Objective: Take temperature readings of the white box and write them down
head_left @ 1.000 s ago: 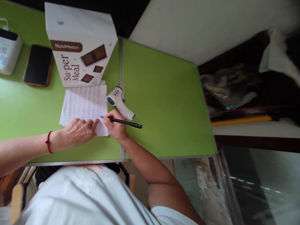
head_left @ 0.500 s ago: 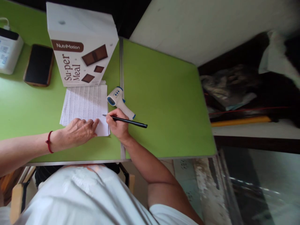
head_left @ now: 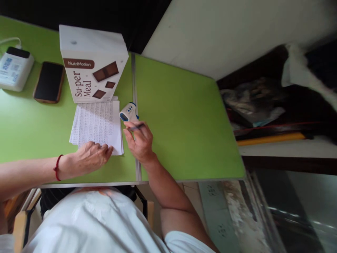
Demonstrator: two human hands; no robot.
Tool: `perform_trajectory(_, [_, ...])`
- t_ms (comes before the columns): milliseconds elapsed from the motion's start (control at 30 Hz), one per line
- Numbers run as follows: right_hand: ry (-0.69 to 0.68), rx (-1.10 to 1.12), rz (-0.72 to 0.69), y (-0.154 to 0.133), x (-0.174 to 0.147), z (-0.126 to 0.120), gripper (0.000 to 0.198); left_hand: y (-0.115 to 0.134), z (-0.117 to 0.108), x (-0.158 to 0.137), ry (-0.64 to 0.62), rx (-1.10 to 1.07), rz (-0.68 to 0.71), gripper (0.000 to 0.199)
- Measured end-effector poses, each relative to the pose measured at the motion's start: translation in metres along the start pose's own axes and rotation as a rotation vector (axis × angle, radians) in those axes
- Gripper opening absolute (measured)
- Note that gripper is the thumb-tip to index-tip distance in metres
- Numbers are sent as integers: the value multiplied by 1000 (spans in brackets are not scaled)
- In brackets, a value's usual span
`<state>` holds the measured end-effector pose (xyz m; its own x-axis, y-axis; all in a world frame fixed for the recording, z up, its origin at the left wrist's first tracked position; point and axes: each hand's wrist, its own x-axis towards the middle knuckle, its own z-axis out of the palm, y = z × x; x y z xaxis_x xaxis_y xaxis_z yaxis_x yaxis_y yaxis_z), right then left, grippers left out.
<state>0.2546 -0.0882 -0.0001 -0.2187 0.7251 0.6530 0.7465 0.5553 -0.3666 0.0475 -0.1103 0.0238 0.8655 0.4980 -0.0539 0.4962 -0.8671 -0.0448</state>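
Note:
A stack of written-on paper sheets (head_left: 92, 119) lies on the green table, its back edge by a white NutriMotion box. My left hand (head_left: 94, 156) rests over the front edge of the sheets, palm down with its fingers slightly bent, holding nothing. Just right of the paper, my right hand (head_left: 140, 142) is closed round a black pen (head_left: 137, 127), which looks smeared by motion. Behind that hand lies a white and blue infrared thermometer (head_left: 129, 111); its handle is hidden by the fingers.
The NutriMotion box (head_left: 92, 73) stands upright at the back. Left of it lie a dark phone (head_left: 49, 82) and a white device (head_left: 15, 68) with a cable. A metal seam (head_left: 133, 80) crosses the green table (head_left: 181, 123). Shelves with plastic bags (head_left: 252, 100) stand at right.
My right hand has lifted from the paper and moved slightly right, turning the pen in its fingers. The thermometer's handle is now covered. My left hand stays on the sheets; the view has shifted slightly.

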Motion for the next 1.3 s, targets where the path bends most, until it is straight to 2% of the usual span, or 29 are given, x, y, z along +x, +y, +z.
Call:
perform_trajectory(100, [-120,-47,-42,1,-2,4,24,2,1,-1,12,-19,26,27])
perform_trajectory(200, [-203,31,-117,2,-2,6,20,-2,-1,-4,-11,-64,22,27])
perform_trajectory(333, [-374,67,-156,6,-4,10,14,-19,-25,-4,-137,-185,20,5])
perform_trajectory(367, [-413,60,-160,7,-5,11,14,-26,-35,-3,-163,-192,-6,9])
perform_trajectory(433, [-463,46,-165,9,-7,13,15,-44,-53,-1,-190,-163,-125,17])
perform_trajectory(533, [-476,36,-167,10,-8,12,18,-79,-70,-2,-198,-95,-399,39])
perform_trajectory(633, [-477,47,-158,9,-9,11,19,-114,-68,-8,-201,79,-681,57])
perform_trajectory(700, [-484,55,-145,9,-9,11,19,-133,-57,-12,-167,103,-786,63])
perform_trajectory(767, [-488,63,-135,9,-9,10,19,-148,-43,-12,-103,3,-777,69])
perform_trajectory(800, [-489,70,-133,9,-10,10,20,-153,-34,-11,-62,-69,-816,73])
perform_trajectory(867, [-488,85,-129,10,-10,10,20,-163,-15,-6,128,-218,-822,79])
perform_trajectory(967, [-485,98,-129,10,-11,11,20,-176,16,3,484,-412,-643,78])
perform_trajectory(1033, [-475,101,-138,10,-12,11,20,-184,34,8,635,-566,-541,85])
perform_trajectory(1100, [-460,105,-152,9,-12,12,19,-188,47,12,723,-688,-478,86])
perform_trajectory(1167, [-450,105,-163,8,-12,11,19,-188,51,14,791,-766,-470,86])
perform_trajectory(1300, [-472,107,-157,7,-11,11,19,-172,39,14,840,-930,-436,81])
